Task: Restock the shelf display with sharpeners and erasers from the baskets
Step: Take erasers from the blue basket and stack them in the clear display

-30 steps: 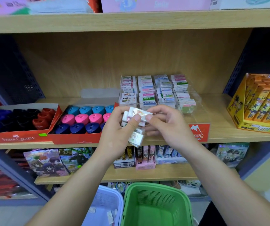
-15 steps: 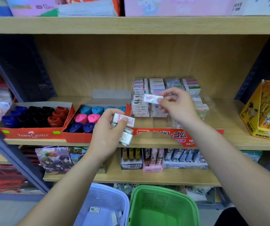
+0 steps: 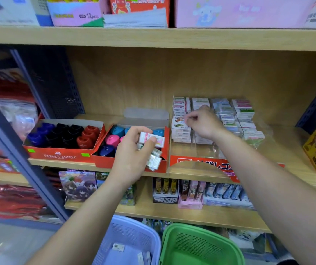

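1. My right grip (image 3: 204, 122) had one eraser in the air in front of the shelf (image 3: 287, 144) half a second ago. It has now gone in to the clear display (image 3: 197, 150) and sits at the top of the leftmost stack (image 3: 181, 131).
2. That grip is narrow, with thumb and forefinger curled together at the stack's edge. I cannot tell whether the eraser is still between them or already lies on the pile.
3. My left grip (image 3: 134, 155) has not changed. It is wrapped round a bunch of erasers (image 3: 151, 139), held in front of the right sharpener box (image 3: 103, 163).
4. I judge this one eraser to be as good as stocked. The handful on my left should feed the next placements, one piece at a time.
5. Counts:
   - The display holds four columns of erasers.
   - I can make out at least three erasers in my left grip; more may be hidden in the palm.
   - There are two red sharpener boxes. The left box (image 3: 57, 155) shows three red sharpeners, and its black and blue ones are too blurred to count.
   - In the right box I see three teal, two pink and one dark blue sharpener. The rest are behind my hand.
   - Two baskets stand below, the lilac basket (image 3: 115, 224) and the green basket (image 3: 201, 230).
   - About three loose pieces show in the lilac one.
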`<action>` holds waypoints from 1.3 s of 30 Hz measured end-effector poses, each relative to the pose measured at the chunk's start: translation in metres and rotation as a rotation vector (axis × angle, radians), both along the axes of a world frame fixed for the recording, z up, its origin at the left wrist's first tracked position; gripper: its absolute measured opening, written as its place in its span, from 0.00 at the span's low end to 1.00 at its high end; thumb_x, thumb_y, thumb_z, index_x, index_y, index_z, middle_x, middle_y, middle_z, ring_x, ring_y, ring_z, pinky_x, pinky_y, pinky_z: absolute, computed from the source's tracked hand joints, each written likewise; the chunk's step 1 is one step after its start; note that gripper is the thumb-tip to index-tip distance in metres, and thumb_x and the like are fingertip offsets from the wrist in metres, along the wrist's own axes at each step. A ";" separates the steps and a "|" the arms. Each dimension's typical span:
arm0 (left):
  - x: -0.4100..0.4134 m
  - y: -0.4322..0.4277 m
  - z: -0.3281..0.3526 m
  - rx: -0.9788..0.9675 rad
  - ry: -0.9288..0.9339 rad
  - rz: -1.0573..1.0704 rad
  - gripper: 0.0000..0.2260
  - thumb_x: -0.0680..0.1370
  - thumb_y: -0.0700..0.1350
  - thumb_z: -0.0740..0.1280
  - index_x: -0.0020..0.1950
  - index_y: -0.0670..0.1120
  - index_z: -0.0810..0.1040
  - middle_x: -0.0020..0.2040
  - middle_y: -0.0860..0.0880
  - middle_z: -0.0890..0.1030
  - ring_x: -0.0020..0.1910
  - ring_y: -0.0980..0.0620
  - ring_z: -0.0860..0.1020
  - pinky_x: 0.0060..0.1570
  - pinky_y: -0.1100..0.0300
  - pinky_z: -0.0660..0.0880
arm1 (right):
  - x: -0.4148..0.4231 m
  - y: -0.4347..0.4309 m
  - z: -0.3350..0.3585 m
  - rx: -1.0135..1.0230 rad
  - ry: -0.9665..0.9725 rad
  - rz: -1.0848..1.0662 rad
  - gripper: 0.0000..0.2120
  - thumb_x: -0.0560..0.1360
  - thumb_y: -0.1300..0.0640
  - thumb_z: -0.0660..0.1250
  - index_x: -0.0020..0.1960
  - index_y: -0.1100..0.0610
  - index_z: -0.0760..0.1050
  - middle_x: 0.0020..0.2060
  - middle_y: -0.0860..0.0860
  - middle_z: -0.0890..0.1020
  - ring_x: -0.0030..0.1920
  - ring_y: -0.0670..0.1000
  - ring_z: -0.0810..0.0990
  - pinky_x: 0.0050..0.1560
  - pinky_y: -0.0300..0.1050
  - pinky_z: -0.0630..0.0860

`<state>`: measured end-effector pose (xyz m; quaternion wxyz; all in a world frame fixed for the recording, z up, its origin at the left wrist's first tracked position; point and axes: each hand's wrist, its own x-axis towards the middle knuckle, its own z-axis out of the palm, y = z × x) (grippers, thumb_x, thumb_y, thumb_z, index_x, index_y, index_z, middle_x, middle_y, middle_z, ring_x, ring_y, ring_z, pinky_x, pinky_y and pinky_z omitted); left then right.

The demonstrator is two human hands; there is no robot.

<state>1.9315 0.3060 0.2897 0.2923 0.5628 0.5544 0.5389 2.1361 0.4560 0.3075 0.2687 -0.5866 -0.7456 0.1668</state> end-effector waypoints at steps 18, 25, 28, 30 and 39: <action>0.018 -0.010 -0.001 0.059 -0.041 -0.065 0.08 0.83 0.45 0.65 0.60 0.56 0.77 0.48 0.51 0.85 0.41 0.47 0.83 0.39 0.51 0.78 | -0.015 -0.114 -0.004 -0.299 0.826 0.297 0.08 0.79 0.65 0.68 0.57 0.59 0.81 0.49 0.59 0.83 0.43 0.53 0.86 0.48 0.47 0.83; 0.029 -0.008 -0.006 0.012 0.044 -0.076 0.09 0.83 0.45 0.65 0.61 0.57 0.77 0.41 0.60 0.82 0.36 0.61 0.78 0.38 0.63 0.72 | 0.003 -0.127 -0.007 -0.245 0.833 0.204 0.08 0.76 0.66 0.71 0.53 0.57 0.82 0.42 0.53 0.86 0.41 0.53 0.86 0.47 0.49 0.84; 0.035 -0.006 -0.008 -0.005 0.057 -0.065 0.11 0.81 0.42 0.65 0.59 0.55 0.78 0.44 0.56 0.84 0.40 0.58 0.79 0.39 0.61 0.74 | 0.035 -0.129 -0.007 -0.109 0.783 0.066 0.07 0.76 0.64 0.73 0.52 0.54 0.82 0.41 0.52 0.85 0.37 0.51 0.84 0.37 0.46 0.81; 0.039 -0.004 -0.007 -0.001 0.065 -0.072 0.11 0.80 0.39 0.65 0.57 0.54 0.78 0.46 0.53 0.84 0.43 0.53 0.81 0.39 0.59 0.76 | 0.067 -0.123 -0.005 0.043 0.702 -0.050 0.06 0.75 0.62 0.74 0.50 0.53 0.82 0.40 0.50 0.85 0.35 0.48 0.83 0.35 0.43 0.79; 0.065 0.008 0.003 0.029 0.059 -0.061 0.07 0.80 0.38 0.67 0.51 0.49 0.80 0.48 0.52 0.84 0.47 0.57 0.81 0.42 0.69 0.76 | 0.122 -0.073 -0.006 0.054 0.193 -0.172 0.05 0.74 0.57 0.75 0.47 0.50 0.81 0.35 0.44 0.85 0.36 0.36 0.81 0.40 0.33 0.74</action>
